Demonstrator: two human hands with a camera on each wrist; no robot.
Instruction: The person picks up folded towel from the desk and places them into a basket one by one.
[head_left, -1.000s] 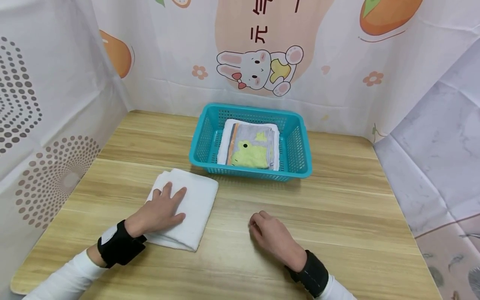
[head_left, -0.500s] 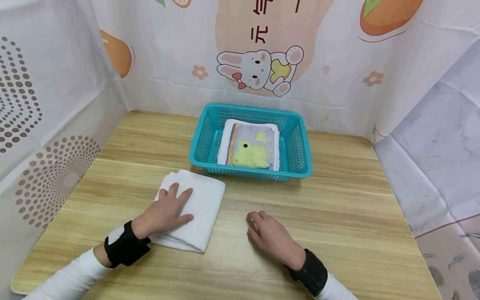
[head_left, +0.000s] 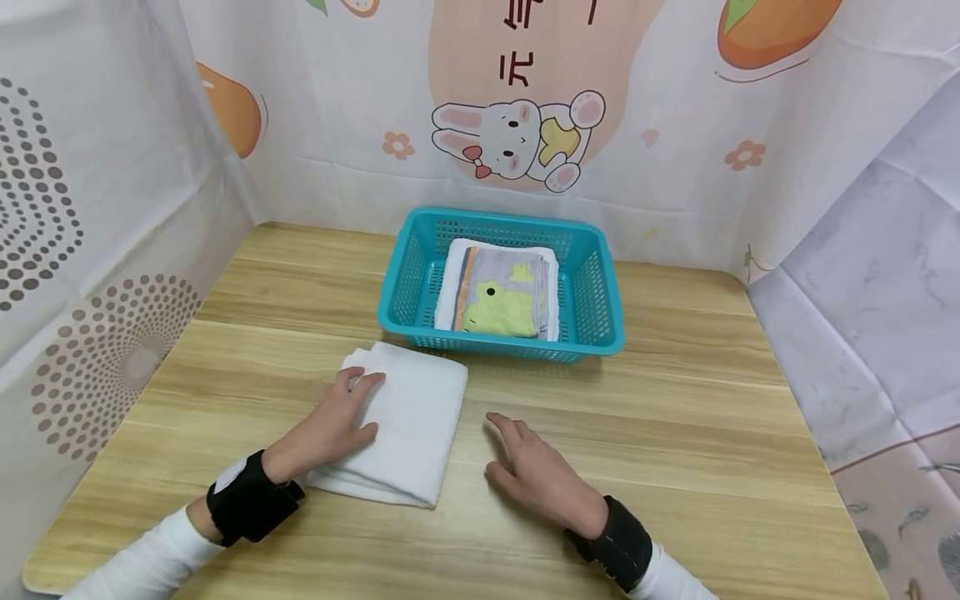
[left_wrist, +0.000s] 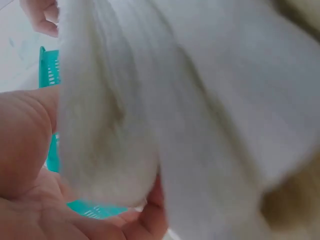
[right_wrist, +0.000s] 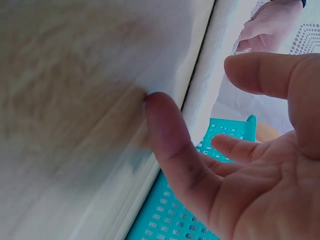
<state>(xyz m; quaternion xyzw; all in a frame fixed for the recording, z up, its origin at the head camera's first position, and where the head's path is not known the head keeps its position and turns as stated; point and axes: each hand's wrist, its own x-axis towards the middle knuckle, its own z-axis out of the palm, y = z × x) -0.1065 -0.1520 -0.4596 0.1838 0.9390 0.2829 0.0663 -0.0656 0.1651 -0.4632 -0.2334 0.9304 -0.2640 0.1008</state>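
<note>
A folded white towel [head_left: 416,417] lies flat on the table, left of centre. My left hand [head_left: 330,433] rests on its left part, the fingers slightly bent and the thumb spread apart. In the left wrist view the towel's layered folds [left_wrist: 185,100] hide parts of the thumb and fingers. My right hand [head_left: 536,471] is over the table just right of the towel, not touching it; its index finger points forward, apart from the thumb. A turquoise basket [head_left: 495,342] behind the towel holds a folded grey towel with a green animal pattern [head_left: 506,292], on a white cloth [head_left: 446,292].
The light wooden table [head_left: 697,400] runs under everything. Patterned curtains [head_left: 330,108] close off its back and sides. The basket stands near the back edge.
The white towel has slid to the right, towards my right hand. My left hand now lies nearer the towel's left edge. The right hand's fingers have straightened and moved slightly left.
</note>
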